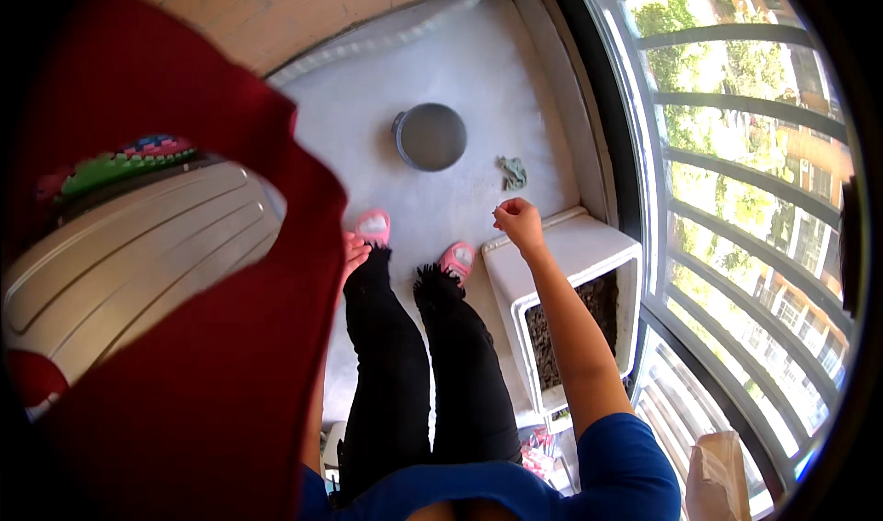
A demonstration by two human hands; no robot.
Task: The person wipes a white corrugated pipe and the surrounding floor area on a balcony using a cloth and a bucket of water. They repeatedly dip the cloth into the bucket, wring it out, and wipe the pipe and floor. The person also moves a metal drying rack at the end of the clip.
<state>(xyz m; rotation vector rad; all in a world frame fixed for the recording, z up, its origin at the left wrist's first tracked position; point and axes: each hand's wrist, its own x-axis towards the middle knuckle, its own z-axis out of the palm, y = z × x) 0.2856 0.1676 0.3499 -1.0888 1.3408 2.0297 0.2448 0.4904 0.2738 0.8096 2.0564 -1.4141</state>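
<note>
A large dark red cloth (pixel 230 337), perhaps a hanging garment, fills the left side close to the camera. Only the fingers of my left hand (pixel 355 252) show past its edge, stretched out; the palm and most of the forearm are behind the cloth. I cannot tell whether this hand touches it. My right hand (pixel 520 224) is raised out ahead with thumb and fingertips pinched together, above the white box's near corner. Whatever sits in the pinch, if anything, is too small to make out.
A grey bucket (pixel 432 137) with murky liquid stands on the floor, near a crumpled green rag (pixel 513 173). At right are a white box (pixel 561 263) with dark granular contents and a barred window (pixel 736 107). A beige ridged lid (pixel 138 254) lies left; a hose (pixel 386 41) runs along the wall.
</note>
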